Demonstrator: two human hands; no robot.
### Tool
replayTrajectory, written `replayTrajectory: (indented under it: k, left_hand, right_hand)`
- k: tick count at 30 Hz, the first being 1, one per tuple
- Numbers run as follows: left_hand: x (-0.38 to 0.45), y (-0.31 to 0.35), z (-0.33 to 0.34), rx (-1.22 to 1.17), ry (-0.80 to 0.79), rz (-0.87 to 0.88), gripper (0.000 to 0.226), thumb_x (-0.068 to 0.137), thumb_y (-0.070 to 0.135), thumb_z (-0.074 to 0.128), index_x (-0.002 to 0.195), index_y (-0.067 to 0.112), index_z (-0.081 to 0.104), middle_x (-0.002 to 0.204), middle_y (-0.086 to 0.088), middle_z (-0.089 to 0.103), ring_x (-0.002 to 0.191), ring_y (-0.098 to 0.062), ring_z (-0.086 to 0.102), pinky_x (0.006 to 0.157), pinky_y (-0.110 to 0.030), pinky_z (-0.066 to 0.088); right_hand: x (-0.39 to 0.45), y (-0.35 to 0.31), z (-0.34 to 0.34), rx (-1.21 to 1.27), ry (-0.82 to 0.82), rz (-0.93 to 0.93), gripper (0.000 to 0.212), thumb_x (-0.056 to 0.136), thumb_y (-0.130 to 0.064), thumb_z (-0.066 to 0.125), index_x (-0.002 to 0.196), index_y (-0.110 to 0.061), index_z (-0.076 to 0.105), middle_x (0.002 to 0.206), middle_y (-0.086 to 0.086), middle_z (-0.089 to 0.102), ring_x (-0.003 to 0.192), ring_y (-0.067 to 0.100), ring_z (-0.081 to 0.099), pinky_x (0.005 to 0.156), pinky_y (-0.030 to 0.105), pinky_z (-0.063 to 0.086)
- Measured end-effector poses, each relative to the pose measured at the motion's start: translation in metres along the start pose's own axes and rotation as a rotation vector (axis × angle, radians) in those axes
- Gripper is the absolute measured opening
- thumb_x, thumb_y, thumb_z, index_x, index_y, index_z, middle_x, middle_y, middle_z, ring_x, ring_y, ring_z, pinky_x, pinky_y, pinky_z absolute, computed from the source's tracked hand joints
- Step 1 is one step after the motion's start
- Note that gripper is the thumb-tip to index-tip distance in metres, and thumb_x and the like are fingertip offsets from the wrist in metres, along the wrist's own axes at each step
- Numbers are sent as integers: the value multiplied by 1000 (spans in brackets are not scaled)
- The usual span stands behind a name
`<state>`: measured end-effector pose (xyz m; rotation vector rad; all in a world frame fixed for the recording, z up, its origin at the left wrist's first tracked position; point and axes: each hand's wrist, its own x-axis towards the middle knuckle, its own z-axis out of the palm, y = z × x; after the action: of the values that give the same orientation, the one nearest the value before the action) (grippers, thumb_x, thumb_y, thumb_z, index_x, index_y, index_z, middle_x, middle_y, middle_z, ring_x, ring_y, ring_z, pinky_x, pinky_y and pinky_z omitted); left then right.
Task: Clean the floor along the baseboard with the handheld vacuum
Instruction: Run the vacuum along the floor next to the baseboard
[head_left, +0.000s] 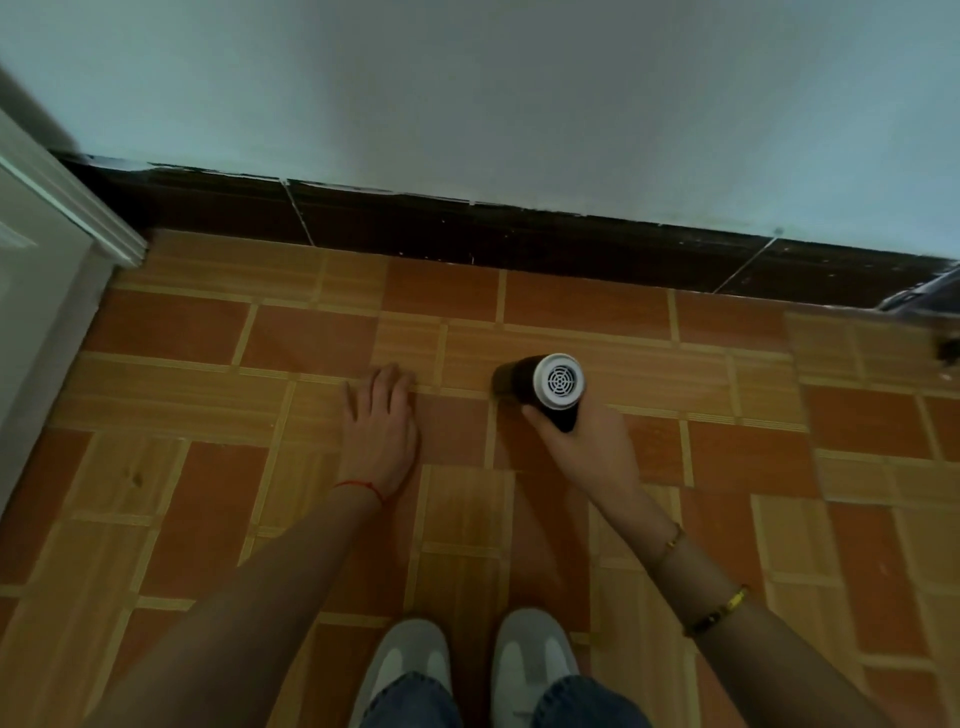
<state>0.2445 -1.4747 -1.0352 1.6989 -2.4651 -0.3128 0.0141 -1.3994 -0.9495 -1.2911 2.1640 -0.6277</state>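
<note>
My right hand (582, 441) grips the handle of a small black handheld vacuum (524, 382). Its white round vented rear cap faces up at me and its body points toward the wall. The nozzle end is hidden behind the body. The dark brown baseboard (467, 234) runs along the foot of the pale wall, about one tile row beyond the vacuum. My left hand (382, 421) rests flat on the orange and tan tiled floor (208, 467), fingers together, a little left of the vacuum and holding nothing.
A white door frame (78, 208) stands at the left, meeting the baseboard in the corner. A dark, blurred object (924, 296) lies at the right edge by the baseboard. My grey shoes (467, 665) are at the bottom centre.
</note>
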Motion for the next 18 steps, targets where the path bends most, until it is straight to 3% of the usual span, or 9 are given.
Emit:
replayTrajectory:
  k: [7,13,18]
  left_hand:
    - [4,5,11,-12,-31,-2,49,97,25,29,141,12,46,149,-16,44,142,-35,35,116,-65,24]
    - [4,2,20,-10,2,3,50,96,26,31,142,13,46,150,-15,44,142,-34,34,116,-65,23]
    - [3,1,21,-36,19,13,50,95,26,32,142,14,45,151,-14,42,144,-32,32,118,-64,19]
  right_hand:
    - [7,17,-15,6,129,78,61,86,-49,65,137,-21,47,101,-7,67,82,9,60,64,26,49]
    - [-2,9,-9,-23,37,8,67,86,-48,67,142,-19,43,109,-4,70,97,16,66,72,29,53]
    - [5,-1,-1,-19,17,-43,66,86,-50,65,140,-19,45,107,-3,70,95,16,66,73,32,55]
